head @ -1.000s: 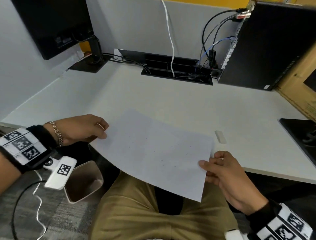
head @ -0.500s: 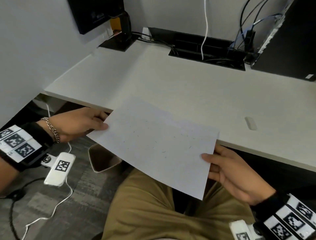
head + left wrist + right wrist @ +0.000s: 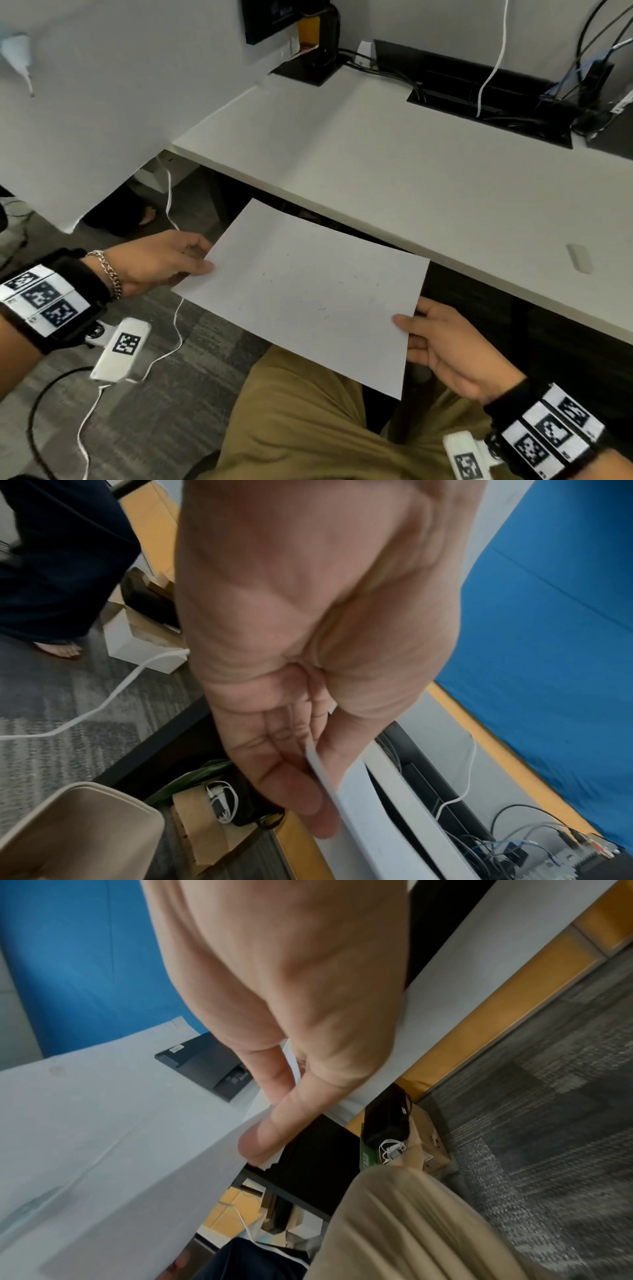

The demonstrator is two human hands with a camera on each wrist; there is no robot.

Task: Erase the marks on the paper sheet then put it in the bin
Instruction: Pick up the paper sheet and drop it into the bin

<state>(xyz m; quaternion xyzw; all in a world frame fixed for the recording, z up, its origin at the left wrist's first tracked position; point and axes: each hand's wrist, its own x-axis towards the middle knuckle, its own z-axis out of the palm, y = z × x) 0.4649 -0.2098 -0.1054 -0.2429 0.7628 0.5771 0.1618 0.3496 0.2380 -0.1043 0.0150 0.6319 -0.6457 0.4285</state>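
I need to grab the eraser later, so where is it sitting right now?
In the head view the eraser lies alone on the white desk, near its front edge on the right, beyond the right hand and the paper sheet.

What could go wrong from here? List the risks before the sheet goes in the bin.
1. The paper sheet still shows faint specks, so it may be binned before it is fully erased.
2. The left hand and right hand pinch only its edges; it could slip or crease.
3. The bin shows only in the left wrist view, low beside the left hand, so the drop might miss.
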